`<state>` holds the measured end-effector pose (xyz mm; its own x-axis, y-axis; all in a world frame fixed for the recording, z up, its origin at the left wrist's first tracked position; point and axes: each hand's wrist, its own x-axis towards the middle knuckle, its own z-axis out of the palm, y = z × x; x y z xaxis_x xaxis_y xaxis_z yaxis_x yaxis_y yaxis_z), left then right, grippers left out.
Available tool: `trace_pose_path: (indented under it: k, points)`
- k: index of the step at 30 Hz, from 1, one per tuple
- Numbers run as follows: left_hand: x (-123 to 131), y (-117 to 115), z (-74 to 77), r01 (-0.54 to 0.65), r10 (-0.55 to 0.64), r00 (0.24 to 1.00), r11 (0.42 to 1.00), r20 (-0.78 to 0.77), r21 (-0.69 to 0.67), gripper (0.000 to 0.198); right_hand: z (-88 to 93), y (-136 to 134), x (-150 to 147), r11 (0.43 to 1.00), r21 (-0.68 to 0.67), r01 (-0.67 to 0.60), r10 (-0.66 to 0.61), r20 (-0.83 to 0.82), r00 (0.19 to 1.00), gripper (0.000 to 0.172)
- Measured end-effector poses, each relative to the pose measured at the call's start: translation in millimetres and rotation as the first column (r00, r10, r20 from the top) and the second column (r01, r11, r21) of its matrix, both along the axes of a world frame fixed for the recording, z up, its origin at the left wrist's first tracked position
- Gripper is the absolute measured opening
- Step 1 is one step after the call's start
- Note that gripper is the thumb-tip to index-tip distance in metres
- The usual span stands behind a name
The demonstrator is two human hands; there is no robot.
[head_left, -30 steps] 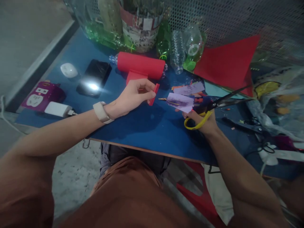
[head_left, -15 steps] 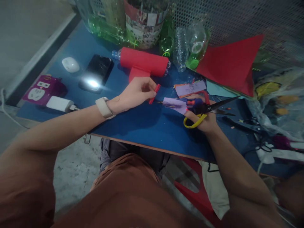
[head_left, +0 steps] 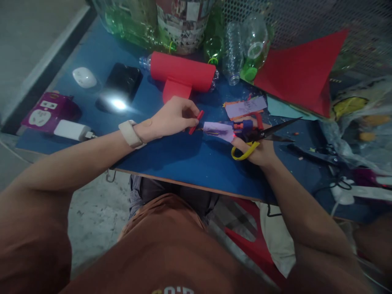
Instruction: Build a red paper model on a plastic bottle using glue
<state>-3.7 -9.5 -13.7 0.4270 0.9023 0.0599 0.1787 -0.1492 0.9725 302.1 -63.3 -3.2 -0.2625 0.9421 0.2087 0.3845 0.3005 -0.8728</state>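
Note:
My left hand (head_left: 171,118) is closed in a pinch on a small red rolled strip (head_left: 197,121), apparently paper, above the blue table. In my right hand (head_left: 260,151) are scissors (head_left: 274,131) with one yellow and one red handle loop, their blades pointing right and apart. The same hand grips a blue-and-orange tool (head_left: 243,127) whose kind I cannot make out; a small red light glows beside it. A piece of purple paper (head_left: 218,130) covers its front, and a thin tip points at the red strip. Just behind my left hand lies a red paper-wrapped bottle (head_left: 182,71).
A black phone (head_left: 122,83) with its light on, a white case (head_left: 84,77) and a purple power socket (head_left: 45,112) lie left. Plastic bottles (head_left: 233,53) stand at the back. Red paper (head_left: 300,77), purple paper scraps (head_left: 246,107) and a plastic bag (head_left: 361,134) are at right.
My right hand, with scissors, tool and purple paper, has shifted slightly left, bringing the tip closer to the red strip. My left hand still pinches the strip. The view has tilted slightly.

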Motion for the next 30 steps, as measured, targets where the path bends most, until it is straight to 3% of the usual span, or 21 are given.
trace_pose_path:
  k: [3,7,14,20,26,30]
  points:
    - [-0.7,-1.5,1.1,-0.014,0.017,0.999,0.997,-0.032,0.077,0.028,-5.2,1.8,4.8,1.000,0.012,0.018,-0.018,0.044,0.999,0.055]
    - [-1.6,-3.7,2.6,-0.065,0.065,0.998,0.995,0.003,0.076,0.038,-5.3,2.9,6.2,1.000,0.026,0.005,-0.007,0.070,0.998,0.054]
    - [-5.3,-4.9,14.2,0.017,0.008,0.990,0.983,-0.138,0.182,0.024,-3.8,1.8,4.2,0.999,0.033,0.035,-0.036,0.023,0.999,0.057]
    - [-6.4,-3.7,13.5,0.098,-0.081,0.985,0.989,-0.150,0.112,0.014,-9.7,3.4,17.4,0.999,0.047,0.015,-0.016,0.016,1.000,0.053]
    - [-2.7,-10.2,21.1,0.114,-0.005,0.928,0.956,-0.374,0.269,0.016,-10.8,3.7,25.0,0.992,0.095,0.089,-0.085,-0.049,0.995,0.056]
    - [1.1,-16.1,33.0,0.160,0.023,0.839,0.945,-0.544,0.286,0.013,-21.0,8.3,29.6,0.984,0.152,0.096,-0.084,-0.080,0.993,0.060]
